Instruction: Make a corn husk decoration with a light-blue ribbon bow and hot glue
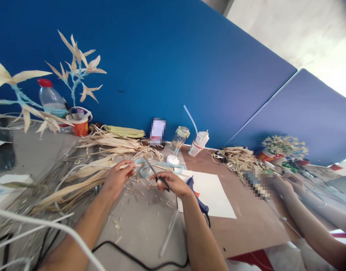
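Observation:
My left hand (118, 177) pinches a thin pale strip of dried leaf (124, 166) above the grey table. My right hand (173, 184) grips a pair of black-handled scissors (156, 174), whose blades point up and left toward the strip. Between the hands lies a loop of light blue ribbon (146, 170). Just right of my right wrist, a blue glue gun (197, 197) rests on a white sheet of paper (215, 194). Small leaf scraps are scattered on the table under my hands.
A heap of dried leaves (85, 177) fills the table's left. At the back are a plastic bottle (51, 101), an orange cup (80, 126), a glass jar (180, 137) and a white cup (199, 142). Another person's hands (285, 184) work at right.

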Motion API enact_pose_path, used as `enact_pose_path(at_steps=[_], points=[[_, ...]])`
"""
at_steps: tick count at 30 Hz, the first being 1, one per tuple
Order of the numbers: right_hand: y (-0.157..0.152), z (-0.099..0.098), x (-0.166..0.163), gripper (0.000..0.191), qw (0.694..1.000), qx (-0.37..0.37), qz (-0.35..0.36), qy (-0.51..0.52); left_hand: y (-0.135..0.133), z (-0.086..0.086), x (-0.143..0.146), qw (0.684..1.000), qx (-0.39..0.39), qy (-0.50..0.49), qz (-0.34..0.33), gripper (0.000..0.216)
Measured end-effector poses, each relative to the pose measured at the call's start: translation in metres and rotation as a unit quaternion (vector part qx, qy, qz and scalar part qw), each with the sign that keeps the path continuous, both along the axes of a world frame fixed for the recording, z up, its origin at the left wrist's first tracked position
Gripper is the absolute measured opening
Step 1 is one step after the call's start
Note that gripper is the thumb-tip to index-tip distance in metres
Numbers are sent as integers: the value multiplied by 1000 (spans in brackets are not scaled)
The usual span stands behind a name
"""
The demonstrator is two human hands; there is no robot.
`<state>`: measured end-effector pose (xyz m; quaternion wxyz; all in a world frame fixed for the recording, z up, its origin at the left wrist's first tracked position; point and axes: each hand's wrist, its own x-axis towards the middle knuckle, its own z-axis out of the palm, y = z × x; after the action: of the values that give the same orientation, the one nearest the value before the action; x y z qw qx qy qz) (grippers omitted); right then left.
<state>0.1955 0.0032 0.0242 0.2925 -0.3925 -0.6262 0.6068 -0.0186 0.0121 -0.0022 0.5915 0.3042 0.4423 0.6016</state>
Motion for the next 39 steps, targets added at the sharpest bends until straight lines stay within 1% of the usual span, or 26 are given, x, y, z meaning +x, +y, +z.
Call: enact_pose_path(at_steps=[2,4,5,8,11,13,15,20,22,24,27,30,32,36,39], points=[[3,-7,-8,35,995,13,-86,54,1,-5,-1,1000,-3,19,-23,39],[5,-16,-19,42,978,24,-172,114,2,-10,0,997,-5,54,-54,38],[6,-19,-25,47,972,30,-193,134,2,-12,0,995,-6,73,-68,39],[6,-26,-38,54,968,33,-198,150,1,-16,3,987,-4,127,-96,38],[3,-25,-45,51,969,38,-202,135,-2,-15,6,979,2,166,-120,36],[0,-24,-46,46,968,44,-214,123,-5,-13,8,977,0,166,-133,34],[-1,-23,-47,44,966,47,-225,122,-6,-11,10,981,-14,135,-140,34],[-3,-24,-51,45,962,46,-233,138,-5,-11,13,991,-34,-17,-128,31],[-3,-24,-50,45,967,39,-216,131,-4,-12,13,992,-29,-36,-116,31],[-2,-23,-47,45,977,32,-182,109,-3,-12,12,994,-21,-33,-98,32],[0,-20,-35,43,991,15,-122,58,-1,-11,8,998,3,-10,-67,34],[0,-12,-21,38,997,-8,-77,3,2,-10,5,999,23,32,-28,36],[-1,-5,-11,36,999,-17,-39,-32,4,-11,3,997,41,59,-1,37],[-3,5,3,38,992,-41,74,-98,9,-14,0,991,88,90,40,34],[-2,6,9,43,987,-50,116,-104,10,-16,-1,987,107,106,53,30]])
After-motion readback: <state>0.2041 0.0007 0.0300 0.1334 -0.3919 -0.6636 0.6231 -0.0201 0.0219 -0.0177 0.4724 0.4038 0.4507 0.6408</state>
